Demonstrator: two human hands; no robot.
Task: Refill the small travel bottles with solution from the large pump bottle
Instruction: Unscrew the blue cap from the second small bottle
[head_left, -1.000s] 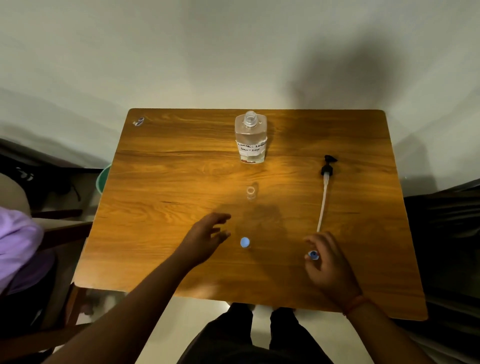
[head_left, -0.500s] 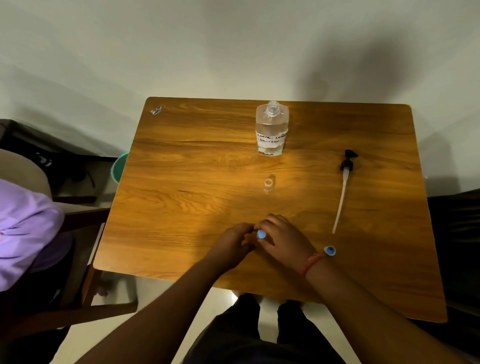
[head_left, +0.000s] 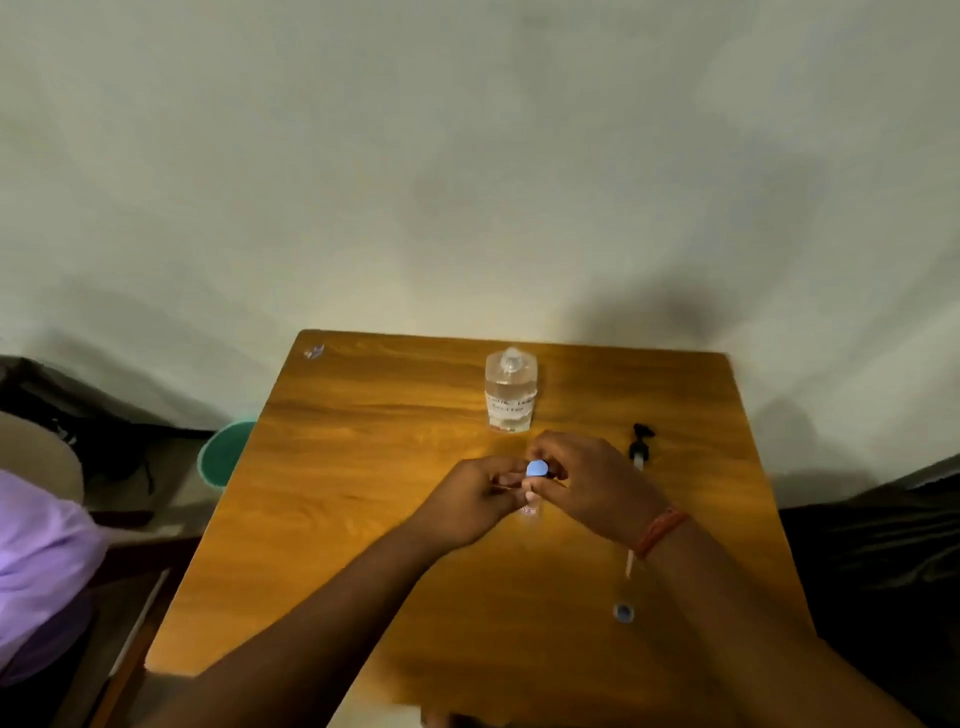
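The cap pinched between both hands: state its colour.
Light blue. The cap shows best in the head view, between the left hand and right hand.

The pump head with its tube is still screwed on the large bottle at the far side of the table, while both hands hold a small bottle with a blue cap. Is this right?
Not quite. In the head view the pump head lies on the table, to the right of the large bottle, whose neck is open. The rest stands: the left hand and right hand hold a small bottle with a blue cap.

A home room: wooden table (head_left: 363, 519) against plain wall (head_left: 467, 182), green basin (head_left: 223, 452)
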